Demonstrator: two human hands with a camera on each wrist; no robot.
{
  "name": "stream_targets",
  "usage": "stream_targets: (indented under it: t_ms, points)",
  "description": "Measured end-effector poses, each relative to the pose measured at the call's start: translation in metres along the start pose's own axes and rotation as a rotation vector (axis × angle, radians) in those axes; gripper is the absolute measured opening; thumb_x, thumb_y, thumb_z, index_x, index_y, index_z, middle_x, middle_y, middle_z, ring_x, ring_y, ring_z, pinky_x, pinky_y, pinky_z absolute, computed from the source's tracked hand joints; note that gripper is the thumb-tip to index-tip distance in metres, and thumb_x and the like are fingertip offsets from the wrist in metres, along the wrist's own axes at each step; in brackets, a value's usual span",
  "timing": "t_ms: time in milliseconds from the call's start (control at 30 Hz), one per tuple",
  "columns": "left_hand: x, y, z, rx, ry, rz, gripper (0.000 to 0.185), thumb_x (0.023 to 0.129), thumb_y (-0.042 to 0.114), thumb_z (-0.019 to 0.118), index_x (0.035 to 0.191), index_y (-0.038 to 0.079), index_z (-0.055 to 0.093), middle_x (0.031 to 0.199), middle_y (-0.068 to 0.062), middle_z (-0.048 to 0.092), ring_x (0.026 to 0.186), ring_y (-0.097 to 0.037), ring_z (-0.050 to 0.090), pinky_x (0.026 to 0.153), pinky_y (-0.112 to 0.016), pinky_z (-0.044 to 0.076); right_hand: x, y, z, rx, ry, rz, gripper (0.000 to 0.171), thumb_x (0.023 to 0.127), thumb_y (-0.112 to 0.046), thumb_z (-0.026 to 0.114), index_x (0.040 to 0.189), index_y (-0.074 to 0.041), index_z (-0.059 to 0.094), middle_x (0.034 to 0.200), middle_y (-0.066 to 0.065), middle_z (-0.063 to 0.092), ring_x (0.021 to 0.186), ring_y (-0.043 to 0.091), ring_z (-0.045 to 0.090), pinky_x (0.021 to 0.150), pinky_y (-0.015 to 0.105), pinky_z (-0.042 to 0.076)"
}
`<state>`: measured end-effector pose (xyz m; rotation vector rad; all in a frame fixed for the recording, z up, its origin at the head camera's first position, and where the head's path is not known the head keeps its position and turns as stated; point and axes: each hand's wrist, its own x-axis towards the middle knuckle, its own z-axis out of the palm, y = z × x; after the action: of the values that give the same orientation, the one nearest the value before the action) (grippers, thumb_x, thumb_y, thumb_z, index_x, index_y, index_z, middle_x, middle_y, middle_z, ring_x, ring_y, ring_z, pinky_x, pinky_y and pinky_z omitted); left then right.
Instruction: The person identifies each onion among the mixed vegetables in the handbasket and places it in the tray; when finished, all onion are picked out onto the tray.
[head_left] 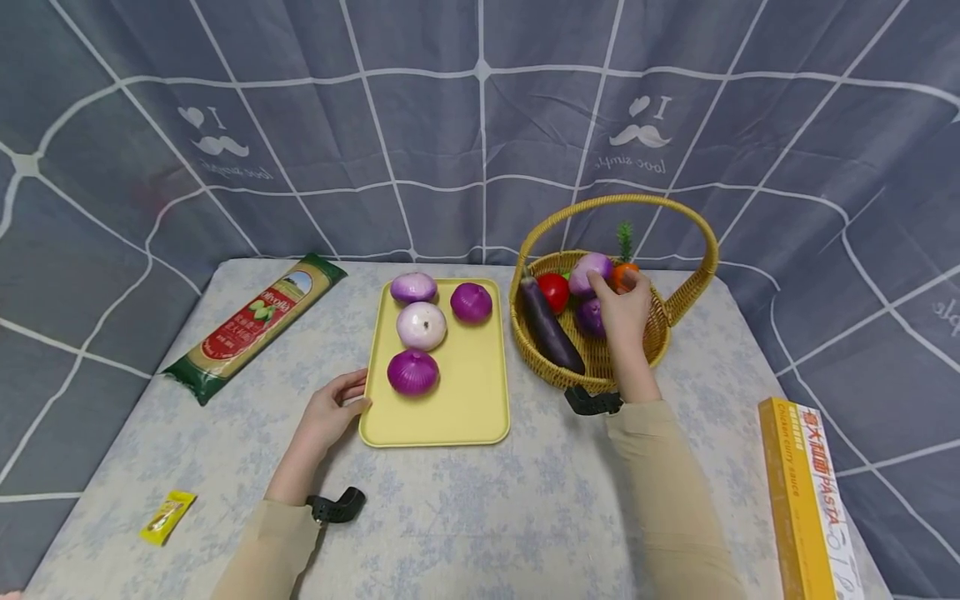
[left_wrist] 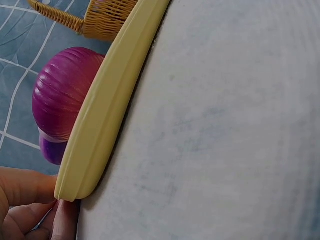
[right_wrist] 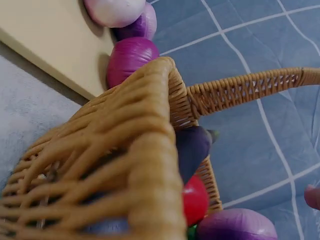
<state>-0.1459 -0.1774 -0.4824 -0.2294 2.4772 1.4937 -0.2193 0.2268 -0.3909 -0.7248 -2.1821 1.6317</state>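
Right hand (head_left: 624,307) curls around a pale onion (head_left: 589,272) in the basket (head_left: 600,367); a loose grip could drop it. Left hand (head_left: 330,414) pinches the tray (head_left: 468,400) edge beside the basket.

1. Four onions (head_left: 422,325) are counted on one yellow tray (head_left: 472,392).
2. Two onions (head_left: 589,273), one eggplant (head_left: 551,326), one tomato (head_left: 554,291) and one carrot (head_left: 624,272) are seen in one basket (head_left: 600,367).
3. Two pasta packs (head_left: 255,323) and one sachet (head_left: 167,517) are counted.
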Motion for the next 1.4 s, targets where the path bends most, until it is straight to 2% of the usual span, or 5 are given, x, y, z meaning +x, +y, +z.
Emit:
stream_targets:
  t_ms: [400, 600, 967, 1200, 1400]
  points:
    - [0.0, 0.0, 0.002, -0.016, 0.004, -0.004, 0.053, 0.096, 0.006, 0.058, 0.147, 0.003, 0.045, 0.137, -0.021, 0.056, 0.126, -0.031, 0.055, 0.094, -0.026, 0.055, 0.007, -0.006, 0.025, -0.128, 0.039, 0.087, 0.089, 0.082, -0.045, 0.073, 0.144, 0.001, 0.031, 0.148, 0.024, 0.034, 0.138, 0.038, 0.033, 0.119, 0.045, 0.029]
    - [0.0, -0.001, 0.001, -0.015, 0.003, -0.002, 0.053, 0.096, 0.006, 0.059, 0.147, 0.004, 0.045, 0.137, -0.021, 0.056, 0.126, -0.031, 0.055, 0.087, -0.014, 0.053, 0.014, -0.005, 0.037, -0.199, 0.101, 0.138, 0.085, 0.081, -0.047, 0.075, 0.139, -0.001, 0.034, 0.145, 0.023, 0.038, 0.138, 0.04, 0.032, 0.116, 0.058, 0.025]
    - [-0.001, 0.0, 0.0, -0.007, 0.006, 0.012, 0.053, 0.095, 0.006, 0.059, 0.147, 0.004, 0.045, 0.137, -0.021, 0.057, 0.125, -0.031, 0.055, 0.077, -0.004, 0.045, 0.02, -0.003, 0.043, -0.33, 0.161, 0.166, 0.083, 0.082, -0.048, 0.073, 0.136, 0.004, 0.038, 0.141, 0.026, 0.045, 0.13, 0.042, 0.035, 0.109, 0.056, 0.029]
    - [0.0, -0.001, 0.001, -0.017, 0.008, -0.003, 0.053, 0.096, 0.006, 0.059, 0.147, 0.004, 0.045, 0.138, -0.021, 0.056, 0.126, -0.031, 0.054, 0.078, -0.005, 0.047, 0.018, 0.0, 0.044, -0.3, 0.192, 0.156, 0.08, 0.08, -0.047, 0.073, 0.134, 0.001, 0.04, 0.14, 0.024, 0.046, 0.13, 0.041, 0.035, 0.109, 0.054, 0.029]
    - [0.0, 0.0, 0.001, -0.023, 0.008, -0.007, 0.053, 0.095, 0.006, 0.059, 0.146, 0.004, 0.045, 0.137, -0.021, 0.057, 0.126, -0.031, 0.054, 0.081, -0.007, 0.049, 0.012, 0.001, 0.04, -0.158, 0.22, 0.097, 0.072, 0.077, -0.041, 0.074, 0.128, -0.002, 0.043, 0.136, 0.021, 0.044, 0.129, 0.039, 0.037, 0.11, 0.052, 0.033]
